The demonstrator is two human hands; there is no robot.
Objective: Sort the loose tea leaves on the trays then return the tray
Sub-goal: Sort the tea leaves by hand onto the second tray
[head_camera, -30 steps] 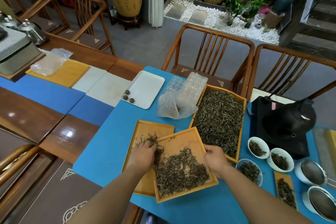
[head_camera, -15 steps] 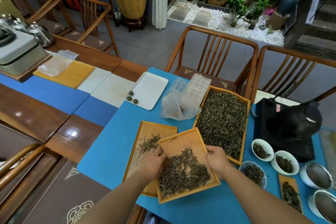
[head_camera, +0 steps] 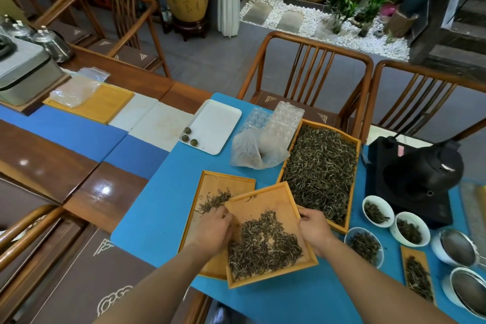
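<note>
Forearms reach up from the bottom of the frame to two wooden trays on the blue mat (head_camera: 157,192) of the desk. My right hand (head_camera: 314,229) grips the right edge of the near tray (head_camera: 271,200), fingers curled over its rim. That tray sits skewed, its left side overlapping the flat tray (head_camera: 223,181) beside it, and a heap of tea leaves (head_camera: 263,244) fills its lower half. My left hand (head_camera: 214,226) rests at the seam between the two trays, fingers curled down into the leaves at the near tray's left edge; whether they pinch any I cannot tell. A small clump of leaves (head_camera: 214,200) lies on the flat tray just above that hand.

To the right of centre, the big tray (head_camera: 322,173) is covered with leaves, its lower corner touching my right hand's tray. Right of it, three white bowls (head_camera: 377,210) hold leaves, with a narrow tray (head_camera: 418,276) and two strainers (head_camera: 457,244) at the lower right edge, and a black kettle (head_camera: 426,168) on its base above them.

Farther up, a crumpled plastic bag (head_camera: 249,150) and clear moulds (head_camera: 284,118) sit beside a white tray (head_camera: 215,123) with three tea balls (head_camera: 188,135). Wooden chairs (head_camera: 313,60) stand beyond the desk.
</note>
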